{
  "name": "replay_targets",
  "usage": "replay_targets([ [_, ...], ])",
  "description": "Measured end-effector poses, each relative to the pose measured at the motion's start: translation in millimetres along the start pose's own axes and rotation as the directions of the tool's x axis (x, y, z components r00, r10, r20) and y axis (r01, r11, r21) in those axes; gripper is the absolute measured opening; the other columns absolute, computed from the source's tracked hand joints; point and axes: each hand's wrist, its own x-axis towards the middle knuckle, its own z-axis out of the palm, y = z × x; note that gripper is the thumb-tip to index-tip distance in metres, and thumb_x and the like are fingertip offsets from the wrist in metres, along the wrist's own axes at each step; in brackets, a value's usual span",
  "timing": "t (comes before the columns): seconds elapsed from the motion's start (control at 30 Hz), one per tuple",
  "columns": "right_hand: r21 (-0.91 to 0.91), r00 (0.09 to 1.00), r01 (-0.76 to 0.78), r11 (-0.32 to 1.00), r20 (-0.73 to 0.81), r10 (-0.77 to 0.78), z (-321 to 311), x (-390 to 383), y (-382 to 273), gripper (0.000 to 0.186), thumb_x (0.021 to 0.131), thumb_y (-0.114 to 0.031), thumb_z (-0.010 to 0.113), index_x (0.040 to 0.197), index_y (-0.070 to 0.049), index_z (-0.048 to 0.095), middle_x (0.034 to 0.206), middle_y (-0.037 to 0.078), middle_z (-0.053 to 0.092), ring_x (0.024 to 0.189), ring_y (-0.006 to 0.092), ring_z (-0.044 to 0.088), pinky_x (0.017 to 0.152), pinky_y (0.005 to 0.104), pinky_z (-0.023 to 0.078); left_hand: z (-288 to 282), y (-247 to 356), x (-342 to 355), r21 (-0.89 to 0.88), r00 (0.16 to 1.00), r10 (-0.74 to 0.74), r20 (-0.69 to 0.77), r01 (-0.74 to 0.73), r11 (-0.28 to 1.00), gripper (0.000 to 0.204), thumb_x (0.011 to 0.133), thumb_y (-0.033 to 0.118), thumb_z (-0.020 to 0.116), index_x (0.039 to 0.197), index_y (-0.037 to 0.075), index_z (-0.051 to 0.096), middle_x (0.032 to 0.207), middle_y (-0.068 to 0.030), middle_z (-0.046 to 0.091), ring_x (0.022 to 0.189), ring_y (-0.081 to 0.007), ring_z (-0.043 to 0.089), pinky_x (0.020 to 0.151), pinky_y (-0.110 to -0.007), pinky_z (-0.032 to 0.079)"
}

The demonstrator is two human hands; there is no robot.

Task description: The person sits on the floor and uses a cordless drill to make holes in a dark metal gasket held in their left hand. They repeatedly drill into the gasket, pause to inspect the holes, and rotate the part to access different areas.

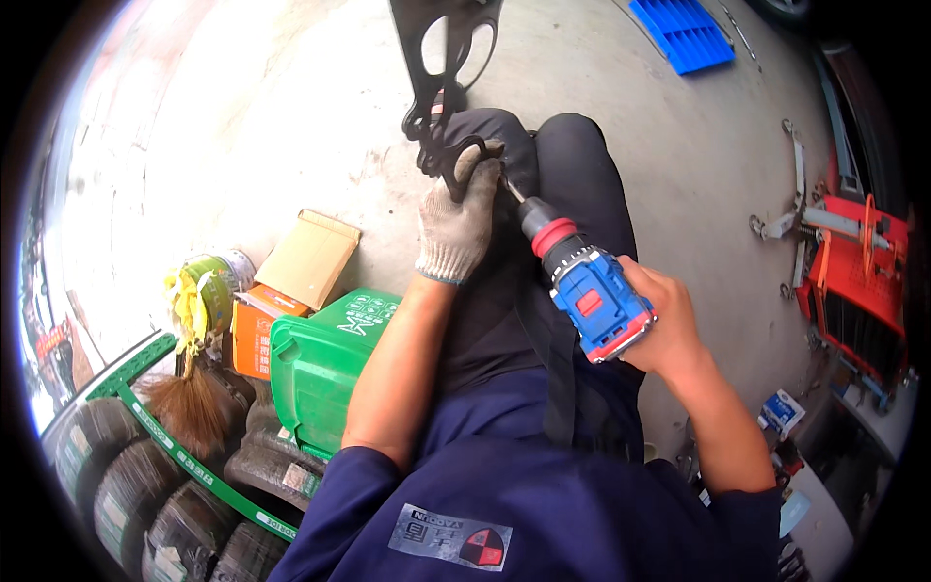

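Observation:
My left hand (pixel 458 221), in a whitish knit work glove, is closed around the lower end of a black bracket (pixel 419 73). This bracket is flat, with large rounded cut-outs, and it extends away from me above my knees. My bare right hand (pixel 667 312) grips a blue and red cordless drill (pixel 590 291). The drill points up and left, with its thin bit right beside my gloved fingers at the bracket's near end. Whether the bit's tip touches the bracket is hidden by the glove.
On the left stand a green plastic bin (pixel 310 364), an orange box (pixel 257 335), an open cardboard box (pixel 308 257), a straw broom (pixel 199 407) and a rack of tires (pixel 126 475). A blue divided tray (pixel 684 37) lies far right. A red tool cart (pixel 853 281) stands at right.

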Motion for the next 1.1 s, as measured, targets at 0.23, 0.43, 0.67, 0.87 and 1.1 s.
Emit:
replay_targets([
  [0.23,0.018,0.999,-0.051,0.999,0.006,0.051,-4.8,-24.7,3.4,0.056,0.059,-0.034,0.095,0.096,-0.01,0.06,0.082,0.01,0.069,0.078,0.0356,0.07,0.066,0.0423,0.054,4.5,-7.5,-8.1,0.074,0.999,0.047,0.007,-0.048,0.996,0.025,0.102,0.016,0.063,0.124,0.006,0.07,0.103,-0.015,0.076,0.096,-0.0238,0.074,0.088,-0.037,0.055],
  [0.43,-0.04,0.997,-0.077,0.996,0.008,0.077,-2.6,-19.8,0.9,0.051,0.064,-0.031,0.092,0.096,-0.01,0.058,0.084,0.011,0.071,0.08,0.0375,0.07,0.066,0.0441,0.054,11.6,-2.0,-14.3,0.064,0.994,0.096,0.057,-0.1,0.993,0.025,0.102,0.012,0.062,0.125,0.006,0.071,0.097,-0.0148,0.075,0.09,-0.0227,0.074,0.084,-0.034,0.055],
  [0.67,0.001,0.994,-0.105,0.995,-0.035,0.105,-7.4,-36.1,-4.5,0.049,0.066,-0.031,0.091,0.09,-0.01,0.053,0.081,0.011,0.07,0.078,0.039,0.069,0.065,0.0452,0.054,12.9,1.4,-17.2,0.093,0.99,0.131,0.053,-0.136,0.986,0.025,0.103,0.014,0.062,0.125,0.005,0.071,0.098,-0.013,0.076,0.09,-0.0171,0.073,0.082,-0.031,0.056],
  [0.87,-0.095,0.994,-0.113,0.989,-0.009,0.113,-5.0,-21.3,-18.7,0.043,0.066,-0.023,0.089,0.092,-0.009,0.058,0.078,0.013,0.068,0.075,0.0393,0.068,0.067,0.0411,0.054,12.8,2.6,-18.8,0.071,0.992,0.126,0.022,-0.128,0.989,0.026,0.105,0.018,0.061,0.123,0.002,0.071,0.101,-0.0136,0.077,0.091,-0.0171,0.074,0.082,-0.032,0.056],
  [1.1,-0.055,0.998,-0.032,0.998,-0.05,0.03,-7.7,-39.1,-19.5,0.043,0.067,-0.026,0.088,0.094,-0.011,0.057,0.079,0.01,0.069,0.076,0.0354,0.069,0.065,0.0458,0.054,10.9,0.0,-19.6,0.024,0.994,0.109,-0.025,-0.108,0.994,0.025,0.105,0.014,0.061,0.123,0.002,0.071,0.1,-0.0122,0.077,0.089,-0.0152,0.072,0.082,-0.031,0.055],
])
